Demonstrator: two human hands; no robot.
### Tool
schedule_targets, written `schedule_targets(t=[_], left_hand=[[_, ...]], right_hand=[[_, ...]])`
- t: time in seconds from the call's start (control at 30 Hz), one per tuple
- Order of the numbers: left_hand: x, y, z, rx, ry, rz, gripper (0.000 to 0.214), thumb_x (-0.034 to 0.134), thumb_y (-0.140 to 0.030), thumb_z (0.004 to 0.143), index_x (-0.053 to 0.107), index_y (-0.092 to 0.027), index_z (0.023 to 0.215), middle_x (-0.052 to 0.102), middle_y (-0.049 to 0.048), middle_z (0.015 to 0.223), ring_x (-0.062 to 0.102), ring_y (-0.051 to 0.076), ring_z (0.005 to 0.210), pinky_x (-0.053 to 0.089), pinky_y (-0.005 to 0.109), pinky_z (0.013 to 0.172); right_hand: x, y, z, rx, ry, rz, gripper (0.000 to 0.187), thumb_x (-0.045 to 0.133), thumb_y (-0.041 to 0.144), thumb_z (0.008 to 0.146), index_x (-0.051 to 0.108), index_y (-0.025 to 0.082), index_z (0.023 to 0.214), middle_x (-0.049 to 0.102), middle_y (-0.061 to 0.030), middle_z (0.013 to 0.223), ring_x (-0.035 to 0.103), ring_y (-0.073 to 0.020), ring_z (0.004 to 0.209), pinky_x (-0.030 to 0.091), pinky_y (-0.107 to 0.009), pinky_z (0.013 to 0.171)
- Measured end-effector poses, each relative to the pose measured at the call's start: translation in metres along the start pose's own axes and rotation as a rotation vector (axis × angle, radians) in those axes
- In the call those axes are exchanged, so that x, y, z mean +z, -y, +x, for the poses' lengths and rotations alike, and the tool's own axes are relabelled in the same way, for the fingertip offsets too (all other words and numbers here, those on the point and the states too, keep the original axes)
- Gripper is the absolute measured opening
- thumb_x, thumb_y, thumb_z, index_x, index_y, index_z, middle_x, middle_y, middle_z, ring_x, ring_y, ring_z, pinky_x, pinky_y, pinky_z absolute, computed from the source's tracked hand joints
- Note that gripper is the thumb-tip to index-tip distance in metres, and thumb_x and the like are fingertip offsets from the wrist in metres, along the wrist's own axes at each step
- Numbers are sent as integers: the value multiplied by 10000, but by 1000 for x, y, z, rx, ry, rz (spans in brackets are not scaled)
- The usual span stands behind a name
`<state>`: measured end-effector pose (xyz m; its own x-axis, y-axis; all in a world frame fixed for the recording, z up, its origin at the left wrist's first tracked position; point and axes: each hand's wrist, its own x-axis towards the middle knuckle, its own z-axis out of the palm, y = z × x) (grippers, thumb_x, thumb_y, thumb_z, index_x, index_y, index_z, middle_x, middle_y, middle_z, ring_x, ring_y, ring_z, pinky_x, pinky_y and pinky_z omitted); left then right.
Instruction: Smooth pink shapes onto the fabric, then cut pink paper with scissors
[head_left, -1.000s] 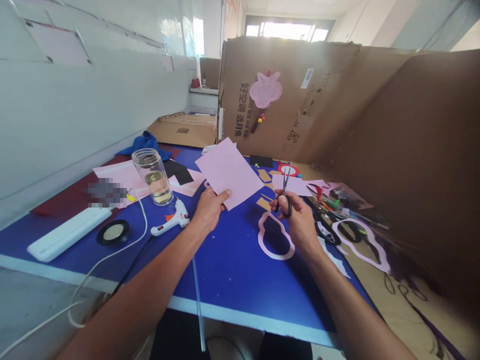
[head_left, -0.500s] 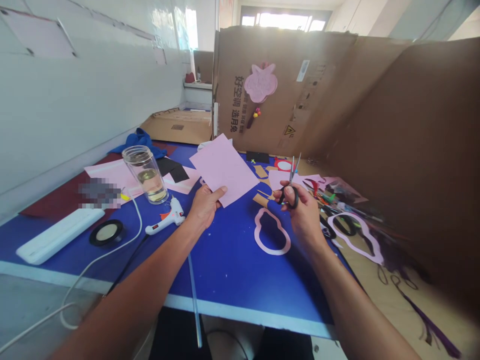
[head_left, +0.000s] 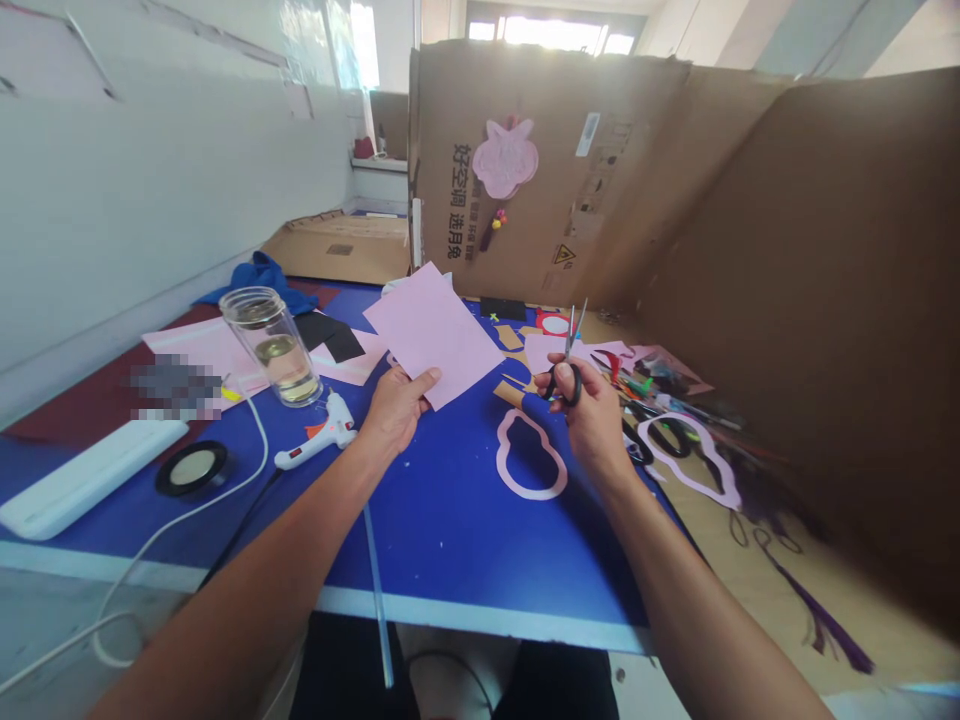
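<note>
Between the thumb and fingers of my left hand is a corner of a square sheet of pink paper, held tilted above the table. My right hand grips a pair of scissors by its black handles, with the blades pointing up and slightly apart. The scissors are to the right of the sheet and do not touch it. Below and between my hands, a pink cut-out ring in a gourd shape lies on the blue table. A second pink gourd-shaped ring rests at the right among tools.
A white glue gun lies left of my left hand, near a glass jar of liquid. A white power strip and a black round tape roll sit farther left. A clear glue stick overhangs the table's front edge. Cardboard stands behind.
The whole view has shifted, so things appear a little farther left. Both hands keep their hold on the pink paper and the scissors; the blades look slightly closer together.
</note>
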<state>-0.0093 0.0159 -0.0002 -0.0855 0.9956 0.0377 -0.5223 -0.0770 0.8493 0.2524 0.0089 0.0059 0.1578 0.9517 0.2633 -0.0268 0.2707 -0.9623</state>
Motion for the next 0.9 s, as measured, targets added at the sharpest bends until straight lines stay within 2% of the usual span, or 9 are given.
schedule_targets(t=[0.27,0.6,0.8,0.9], left_hand=[[2,0,0,-17,-22,1,361,943,-186,772,840,-146,1116,878,169,1153,811,392,1213,674,540,1054],[3,-2,-2,-12,-4,-8,390,993,-210,721,835,-149,1072,877,175,1145,792,408,1260,682,530,1034],[3,-2,-1,-6,-14,-4,417,1022,-240,673,847,-157,1043,888,150,1086,831,389,1150,698,515,989],[3,-3,-2,-5,-10,-8,418,1019,-241,679,849,-150,1049,887,153,1075,829,387,1157,697,514,996]], right_hand=[[1,0,-1,2,18,-11,477,809,621,926,776,243,1213,784,-43,941,694,-214,871,455,-294,632],[4,1,-5,4,55,-24,456,803,587,934,776,244,1234,776,-49,958,677,-215,851,469,-314,645],[8,1,-7,13,65,-19,454,815,586,921,777,239,1211,775,-45,919,672,-211,837,473,-308,637],[9,0,-7,20,69,-16,463,820,589,915,775,231,1205,775,-45,900,678,-214,837,472,-305,628]])
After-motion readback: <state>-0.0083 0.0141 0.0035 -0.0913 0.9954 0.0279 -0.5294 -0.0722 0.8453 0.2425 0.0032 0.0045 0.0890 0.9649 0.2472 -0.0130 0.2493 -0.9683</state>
